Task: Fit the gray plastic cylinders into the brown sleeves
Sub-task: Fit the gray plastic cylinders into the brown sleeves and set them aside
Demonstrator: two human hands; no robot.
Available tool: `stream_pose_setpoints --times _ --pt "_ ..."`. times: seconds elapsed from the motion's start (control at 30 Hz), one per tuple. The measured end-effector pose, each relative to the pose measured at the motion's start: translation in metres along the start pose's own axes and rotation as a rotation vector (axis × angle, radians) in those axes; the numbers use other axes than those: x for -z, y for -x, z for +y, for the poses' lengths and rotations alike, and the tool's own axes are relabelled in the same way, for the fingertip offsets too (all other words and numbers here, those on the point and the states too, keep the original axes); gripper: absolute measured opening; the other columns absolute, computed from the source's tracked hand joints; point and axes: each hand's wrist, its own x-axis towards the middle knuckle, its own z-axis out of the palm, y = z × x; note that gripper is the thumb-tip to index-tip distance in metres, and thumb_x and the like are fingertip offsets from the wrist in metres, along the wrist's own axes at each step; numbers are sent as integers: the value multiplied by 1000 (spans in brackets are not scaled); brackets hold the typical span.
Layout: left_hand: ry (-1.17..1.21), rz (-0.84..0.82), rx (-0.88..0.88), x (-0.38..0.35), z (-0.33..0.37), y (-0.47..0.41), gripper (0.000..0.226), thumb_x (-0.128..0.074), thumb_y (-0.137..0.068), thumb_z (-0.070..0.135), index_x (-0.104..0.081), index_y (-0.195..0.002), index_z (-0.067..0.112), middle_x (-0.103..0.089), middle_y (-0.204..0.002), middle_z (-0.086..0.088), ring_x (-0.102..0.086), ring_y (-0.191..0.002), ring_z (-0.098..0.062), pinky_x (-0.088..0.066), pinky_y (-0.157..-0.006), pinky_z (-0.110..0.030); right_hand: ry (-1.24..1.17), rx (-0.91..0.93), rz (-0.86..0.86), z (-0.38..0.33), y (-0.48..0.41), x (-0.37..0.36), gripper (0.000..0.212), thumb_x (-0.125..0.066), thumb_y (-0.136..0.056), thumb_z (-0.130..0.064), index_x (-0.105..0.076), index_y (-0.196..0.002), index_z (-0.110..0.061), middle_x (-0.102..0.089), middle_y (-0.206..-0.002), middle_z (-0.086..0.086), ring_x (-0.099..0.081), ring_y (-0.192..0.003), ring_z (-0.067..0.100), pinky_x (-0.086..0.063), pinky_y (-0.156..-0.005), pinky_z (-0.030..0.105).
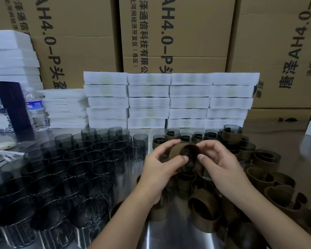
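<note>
Cylinders [83,157] stand left on the table [169,232], sleeves [258,178] right, stacked slabs [148,102] behind.

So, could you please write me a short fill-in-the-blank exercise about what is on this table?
1. The left hand and right hand hold a ____ sleeve together.
2. The bare gray cylinders stand on the person's ____ side.
3. The water bottle stands beside stacked ____ foam pads.

Missing words: brown; left; white.
</note>
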Motion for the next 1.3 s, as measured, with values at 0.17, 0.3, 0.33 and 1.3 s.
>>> stream_pose_setpoints --times 0.17,0.3,0.33,1.3 --pt "170 -65 108 1 4 0 34 -69 -70 25 -73 -104 23 -72 -107 -9 -70 -95 -24 -58 -79 -44 -56 61 76 -5 -2 3 12 -67 -82 -7 -65 -89 -16 -71 -79 -9 -65 -74 0 -50 -66 10" --pt "359 -163 197 -4 9 4 34 -66 -76 34 -71 -104 14 -69 -114 -15 -70 -96 -27 -58 -79 -47 -116 -3 6 -9 -2 3 43 -56 -72 -50 -68 -95 -16 -73 -87 -4 -68 -80 6 -52 -68 15" --pt "365 -159 197 -5 10 5 38 -67 -77 36 -70 -107 13 -69 -114 -15 -70 -96 -27 -59 -77 -45 -109 -39 -32 -10 -2 1 48 -53 -75 -54 -67 -99 -16 -73 -91 -2 -69 -84 8 -53 -71 17" --pt "154 120 146 -11 9 -2 60 -40 -92 63 -79 -72 23 -76 -83 -8 -74 -76 -24 -57 -54 -35 -86 -92 -85 -8 3 -8 50 -53 -64 -58 -63 -99 -24 -62 -77 -13 -55 -61 -1 -48 -57 17"
